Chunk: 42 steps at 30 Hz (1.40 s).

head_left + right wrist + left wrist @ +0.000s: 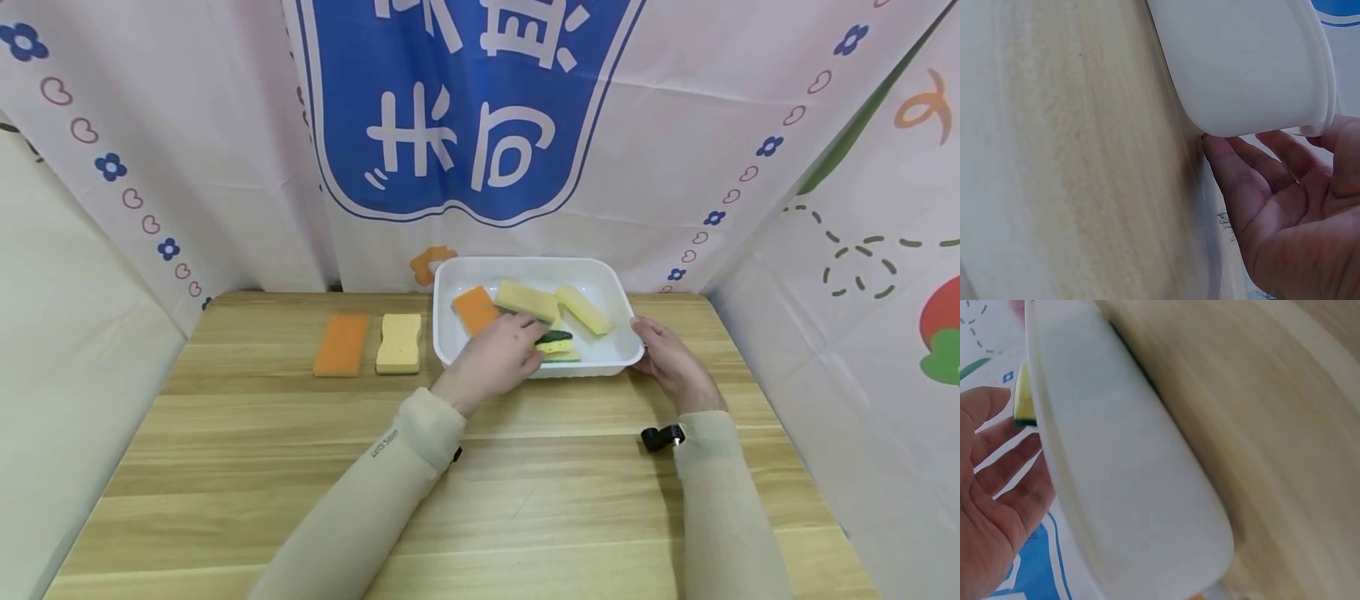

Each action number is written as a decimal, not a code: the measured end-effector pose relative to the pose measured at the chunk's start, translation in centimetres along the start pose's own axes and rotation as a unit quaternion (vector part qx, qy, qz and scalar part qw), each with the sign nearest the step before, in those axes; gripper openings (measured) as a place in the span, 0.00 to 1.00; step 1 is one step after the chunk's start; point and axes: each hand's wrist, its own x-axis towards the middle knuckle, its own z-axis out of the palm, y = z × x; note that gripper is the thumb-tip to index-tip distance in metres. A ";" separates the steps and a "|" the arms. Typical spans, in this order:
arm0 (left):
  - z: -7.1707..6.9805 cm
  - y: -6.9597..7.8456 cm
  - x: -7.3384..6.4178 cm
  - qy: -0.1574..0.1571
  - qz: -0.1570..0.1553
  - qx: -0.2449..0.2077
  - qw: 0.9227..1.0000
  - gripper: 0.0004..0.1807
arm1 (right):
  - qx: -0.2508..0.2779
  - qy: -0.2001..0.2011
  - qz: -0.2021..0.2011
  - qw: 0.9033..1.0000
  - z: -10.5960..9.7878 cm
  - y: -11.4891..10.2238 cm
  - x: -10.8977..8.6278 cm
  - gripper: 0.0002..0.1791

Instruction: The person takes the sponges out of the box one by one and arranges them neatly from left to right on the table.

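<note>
A white plastic basin (611,292) stands at the back of the table with several sponges in it. My left hand (495,354) reaches over its front rim, fingers loosely bent and thumb apart. Right at those fingertips lies a yellow sponge with a dark green layer (555,337); the left wrist view shows the yellow-green sponge (1024,397) beyond the basin's rim, near the index finger. My right hand (670,358) holds the basin's right end, thumb at the rim. In the right wrist view its fingers (1241,172) reach under the white basin (1247,69).
Also in the basin are an orange sponge (476,310), a pale yellow sponge (527,300) and a yellow sponge (583,310). Left of it, an orange sponge (341,345) and a wavy-sided yellow sponge (399,343) lie on the wooden table (570,500). A printed curtain (247,150) hangs behind.
</note>
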 end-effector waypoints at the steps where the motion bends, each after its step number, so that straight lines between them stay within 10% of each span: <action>1: 0.2 0.2 0.2 -0.003 -0.005 0.002 1.000 0.24 | -0.002 -0.001 0.000 1.000 0.0 0.0 -0.1 0.40; 23: 0.9 -0.2 1.2 0.010 -0.019 -0.010 1.000 0.21 | -0.005 0.004 0.003 1.000 0.0 0.0 -0.1 0.41; 42: -4.1 -1.6 -3.8 0.092 0.011 -0.017 0.996 0.19 | -0.007 0.007 0.006 1.000 0.0 -0.1 -0.1 0.41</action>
